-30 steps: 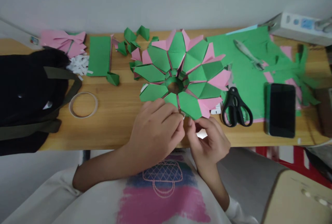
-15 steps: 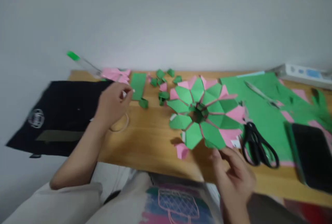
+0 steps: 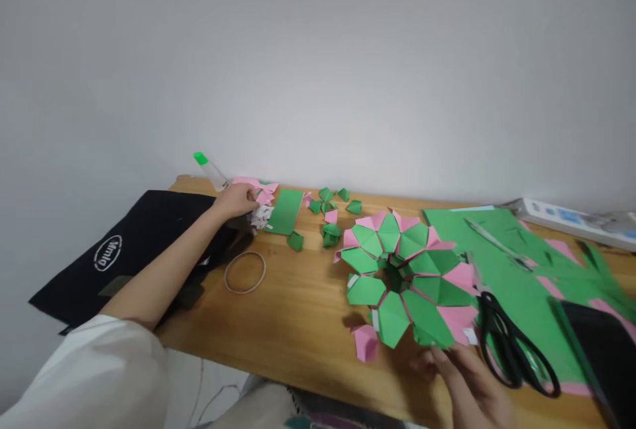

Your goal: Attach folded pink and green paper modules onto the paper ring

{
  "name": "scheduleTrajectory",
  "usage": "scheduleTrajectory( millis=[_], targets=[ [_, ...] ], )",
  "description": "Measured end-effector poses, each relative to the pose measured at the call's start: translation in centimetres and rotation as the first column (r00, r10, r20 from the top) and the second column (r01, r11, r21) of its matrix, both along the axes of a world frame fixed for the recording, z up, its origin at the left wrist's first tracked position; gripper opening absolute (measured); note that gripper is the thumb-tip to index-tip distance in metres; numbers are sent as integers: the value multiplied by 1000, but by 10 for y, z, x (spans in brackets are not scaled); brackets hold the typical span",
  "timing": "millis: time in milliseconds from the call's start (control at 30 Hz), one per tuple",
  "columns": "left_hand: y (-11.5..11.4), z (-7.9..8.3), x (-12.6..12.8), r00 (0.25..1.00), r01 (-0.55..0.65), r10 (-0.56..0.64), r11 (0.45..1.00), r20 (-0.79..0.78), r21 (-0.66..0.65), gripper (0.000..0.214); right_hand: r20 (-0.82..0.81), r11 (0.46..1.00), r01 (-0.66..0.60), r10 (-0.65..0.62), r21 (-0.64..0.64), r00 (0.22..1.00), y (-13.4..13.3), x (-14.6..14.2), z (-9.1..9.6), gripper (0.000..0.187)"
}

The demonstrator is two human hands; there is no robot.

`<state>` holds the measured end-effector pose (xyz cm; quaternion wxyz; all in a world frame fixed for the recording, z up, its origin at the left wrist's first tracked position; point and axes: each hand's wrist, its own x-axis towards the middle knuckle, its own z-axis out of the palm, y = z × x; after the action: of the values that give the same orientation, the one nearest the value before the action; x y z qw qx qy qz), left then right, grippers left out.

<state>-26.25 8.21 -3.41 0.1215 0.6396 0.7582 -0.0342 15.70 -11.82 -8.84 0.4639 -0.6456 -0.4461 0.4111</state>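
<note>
My left hand [image 3: 237,202] is stretched out to the far left of the wooden table [image 3: 298,316]. Its fingers curl down onto a small pile of white paper scraps [image 3: 260,217], beside a stack of pink folded pieces [image 3: 262,188]; what they pinch, if anything, is hidden. My right hand [image 3: 470,386] lies at the table's near edge with fingers stretched out, its tips at the near rim of a green and pink paper flower ring [image 3: 397,277]. A loose pink folded piece [image 3: 366,343] lies just left of that rim.
A clear tape ring [image 3: 245,272] and a black bag [image 3: 134,250] lie left. A green paper strip [image 3: 285,212] and small green folded pieces [image 3: 328,204] lie behind. Black scissors [image 3: 517,349], a phone [image 3: 601,343], green sheets [image 3: 507,263] and a power strip [image 3: 571,220] lie right.
My head has lifted and turned left. My left hand left the flower's near edge and reached out to the scrap pile. My right hand stayed by the flower and opened.
</note>
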Motion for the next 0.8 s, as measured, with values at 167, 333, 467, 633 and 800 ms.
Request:
scheduleTrajectory(
  millis=[167,333,467,633,800],
  targets=[
    [7,-1,-8,999,-9,11,999,31,-42,35,-213,990,-13,-18,-144,977,2,4,-7,40],
    [7,2,-3,1000,-5,5,1000,4,-30,35,-325,992,-36,-5,-119,946,2,2,-9,35],
    [7,4,2,999,-17,16,1000,-39,-20,36,-362,987,63,-112,-145,925,3,-6,-1,32],
    [2,14,8,997,13,-11,1000,-79,19,31,-535,986,35,-118,-163,836,7,-14,19,33],
    [-30,27,40,980,199,-200,963,-18,183,18,-617,986,-80,-27,-145,786,8,-14,27,29]
  ],
)
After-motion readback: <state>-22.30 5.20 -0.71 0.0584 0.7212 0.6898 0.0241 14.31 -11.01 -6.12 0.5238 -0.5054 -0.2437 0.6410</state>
